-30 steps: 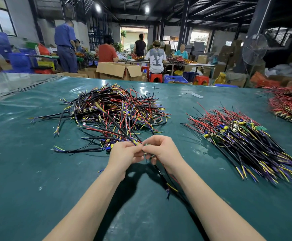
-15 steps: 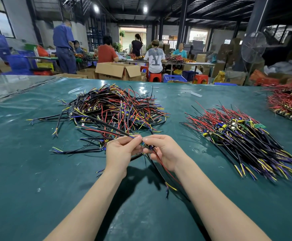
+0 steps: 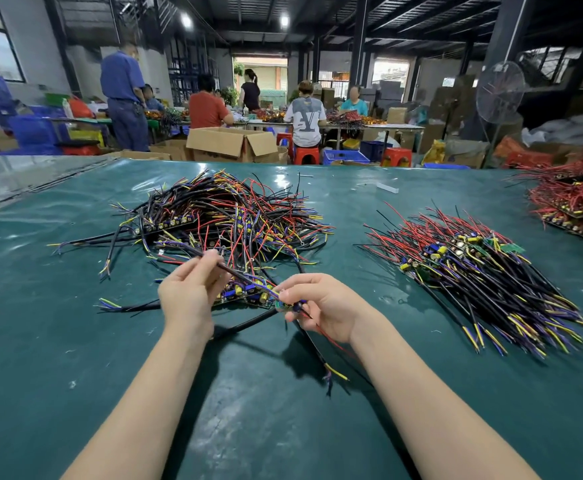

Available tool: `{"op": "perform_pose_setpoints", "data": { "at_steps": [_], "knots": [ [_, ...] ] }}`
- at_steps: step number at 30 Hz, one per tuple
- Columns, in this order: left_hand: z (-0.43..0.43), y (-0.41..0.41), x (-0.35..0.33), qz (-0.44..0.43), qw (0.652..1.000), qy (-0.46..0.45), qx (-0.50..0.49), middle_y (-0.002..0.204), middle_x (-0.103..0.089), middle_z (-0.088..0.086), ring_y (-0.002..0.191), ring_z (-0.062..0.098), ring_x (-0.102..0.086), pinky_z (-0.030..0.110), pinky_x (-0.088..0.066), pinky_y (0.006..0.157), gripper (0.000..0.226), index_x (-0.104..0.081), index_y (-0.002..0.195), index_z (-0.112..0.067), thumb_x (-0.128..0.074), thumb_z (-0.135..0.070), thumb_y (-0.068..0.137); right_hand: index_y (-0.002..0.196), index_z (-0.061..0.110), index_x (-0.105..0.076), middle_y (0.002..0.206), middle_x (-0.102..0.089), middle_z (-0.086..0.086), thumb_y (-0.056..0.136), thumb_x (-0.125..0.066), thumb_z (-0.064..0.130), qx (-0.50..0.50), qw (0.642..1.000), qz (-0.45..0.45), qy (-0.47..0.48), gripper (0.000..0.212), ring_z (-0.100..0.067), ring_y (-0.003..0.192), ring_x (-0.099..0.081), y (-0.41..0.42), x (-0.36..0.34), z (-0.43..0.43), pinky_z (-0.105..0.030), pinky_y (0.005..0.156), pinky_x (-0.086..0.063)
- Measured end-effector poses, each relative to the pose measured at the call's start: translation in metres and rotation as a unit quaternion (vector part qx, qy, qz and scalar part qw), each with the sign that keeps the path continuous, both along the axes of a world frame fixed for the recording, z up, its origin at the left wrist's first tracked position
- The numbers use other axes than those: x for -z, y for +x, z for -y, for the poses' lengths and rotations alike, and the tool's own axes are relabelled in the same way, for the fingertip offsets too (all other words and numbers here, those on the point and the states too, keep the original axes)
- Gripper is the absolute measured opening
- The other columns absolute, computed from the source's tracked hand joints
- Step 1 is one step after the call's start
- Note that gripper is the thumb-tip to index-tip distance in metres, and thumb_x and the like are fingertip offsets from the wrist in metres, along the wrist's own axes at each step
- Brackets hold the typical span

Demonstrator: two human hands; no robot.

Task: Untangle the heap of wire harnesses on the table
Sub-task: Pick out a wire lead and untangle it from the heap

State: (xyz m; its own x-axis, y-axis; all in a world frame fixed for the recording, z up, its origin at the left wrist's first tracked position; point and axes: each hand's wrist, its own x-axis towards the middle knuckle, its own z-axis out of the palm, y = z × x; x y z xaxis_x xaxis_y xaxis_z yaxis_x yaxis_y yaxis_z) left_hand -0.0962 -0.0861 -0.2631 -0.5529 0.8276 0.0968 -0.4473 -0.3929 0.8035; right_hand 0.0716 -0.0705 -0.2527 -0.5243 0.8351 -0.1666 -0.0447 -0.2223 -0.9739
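Pinching the cable [image 3: 245, 278] in left hand [image 3: 188, 296] and right hand [image 3: 324, 306], I've pulled them apart. It's taut now, probably sliding clear of the heap [image 3: 227, 216].

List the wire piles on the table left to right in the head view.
Tangled heap → sorted pile with aligned yellow-tipped ends → red-wire pile at the right edge. The left hand and right hand, pinching one harness, overlap the heap, so I left them out.
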Motion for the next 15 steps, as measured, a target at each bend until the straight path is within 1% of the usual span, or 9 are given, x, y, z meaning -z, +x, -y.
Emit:
{"op": "perform_pose_setpoints", "data": {
  "at_steps": [2,5,7,8,10,12,13,14,15],
  "knots": [
    [0.000,-0.014,-0.004,0.064,0.997,-0.008,-0.045,0.046,-0.062,-0.009,0.044,0.000,-0.058,0.013,-0.050,0.049,0.021,-0.058,0.069,-0.013,-0.057,-0.005,0.088,0.067,0.009,-0.059,0.046,-0.056,0.002,0.083,-0.047,-0.010,-0.006,1.000,0.019,0.014,0.028,-0.009,0.035,-0.050,0.004,-0.002,0.000,-0.009,0.030,-0.023],
    [0.003,-0.044,-0.006,0.195,0.975,-0.009,-0.102,0.042,-0.060,-0.010,0.041,0.000,-0.057,0.013,-0.051,0.051,0.020,-0.057,0.070,-0.014,-0.058,-0.010,0.090,0.067,0.008,-0.057,0.039,-0.047,0.001,0.082,-0.040,-0.010,0.028,0.999,0.034,0.018,0.028,-0.007,0.030,-0.039,0.020,-0.003,-0.007,-0.006,0.032,-0.018],
    [0.005,-0.055,-0.005,0.195,0.974,-0.003,-0.114,0.042,-0.060,-0.010,0.041,0.000,-0.056,0.014,-0.053,0.054,0.021,-0.057,0.070,-0.014,-0.057,-0.012,0.091,0.070,0.007,-0.056,0.041,-0.040,-0.002,0.082,-0.039,-0.009,0.066,0.998,0.017,0.010,0.027,-0.006,0.031,-0.031,0.030,-0.003,-0.013,-0.006,0.033,-0.016],
    [0.005,-0.054,-0.005,0.135,0.984,-0.011,-0.118,0.044,-0.060,-0.009,0.043,0.001,-0.057,0.014,-0.053,0.055,0.022,-0.057,0.071,-0.014,-0.054,-0.013,0.093,0.071,0.006,-0.055,0.042,-0.040,-0.002,0.083,-0.038,-0.010,0.077,0.997,0.012,0.013,0.026,-0.005,0.031,-0.029,0.033,-0.002,-0.015,-0.006,0.033,-0.016],
    [0.004,-0.046,-0.007,-0.062,0.992,-0.033,-0.104,0.053,-0.064,-0.005,0.050,0.003,-0.059,0.014,-0.053,0.055,0.029,-0.059,0.073,-0.013,-0.045,-0.019,0.098,0.070,0.004,-0.057,0.049,-0.043,-0.003,0.081,-0.038,-0.012,0.086,0.995,0.023,0.035,0.027,-0.005,0.030,-0.027,0.037,-0.002,-0.018,-0.006,0.034,-0.016],
    [0.006,-0.029,-0.014,-0.270,0.960,-0.068,-0.019,0.070,-0.066,0.001,0.064,0.009,-0.061,0.017,-0.051,0.060,0.035,-0.063,0.076,-0.014,-0.039,-0.023,0.099,0.063,0.007,-0.061,0.051,-0.045,-0.002,0.077,-0.041,-0.011,0.077,0.991,0.080,0.081,0.030,-0.005,0.031,-0.027,0.037,-0.001,-0.020,-0.007,0.034,-0.017],
    [0.008,-0.019,-0.016,-0.367,0.925,-0.087,0.049,0.074,-0.066,0.001,0.068,0.011,-0.061,0.019,-0.051,0.063,0.034,-0.065,0.076,-0.015,-0.041,-0.024,0.098,0.058,0.010,-0.063,0.048,-0.046,0.000,0.073,-0.045,-0.008,0.064,0.986,0.118,0.104,0.029,-0.005,0.031,-0.027,0.037,-0.001,-0.019,-0.007,0.034,-0.017],
    [0.011,-0.008,-0.016,-0.469,0.868,-0.110,0.122,0.074,-0.067,0.000,0.068,0.011,-0.061,0.021,-0.050,0.065,0.032,-0.066,0.074,-0.015,-0.045,-0.025,0.096,0.053,0.014,-0.064,0.045,-0.046,0.001,0.067,-0.049,-0.003,0.045,0.980,0.153,0.121,0.026,-0.005,0.031,-0.028,0.035,-0.001,-0.018,-0.008,0.034,-0.018],
    [0.014,0.003,-0.014,-0.569,0.792,-0.127,0.182,0.071,-0.067,-0.002,0.065,0.009,-0.060,0.022,-0.049,0.066,0.030,-0.066,0.073,-0.015,-0.048,-0.025,0.095,0.051,0.015,-0.065,0.045,-0.047,0.002,0.060,-0.051,0.002,0.024,0.975,0.177,0.132,0.021,-0.005,0.032,-0.028,0.034,-0.002,-0.017,-0.008,0.034,-0.018]
  ]
}}
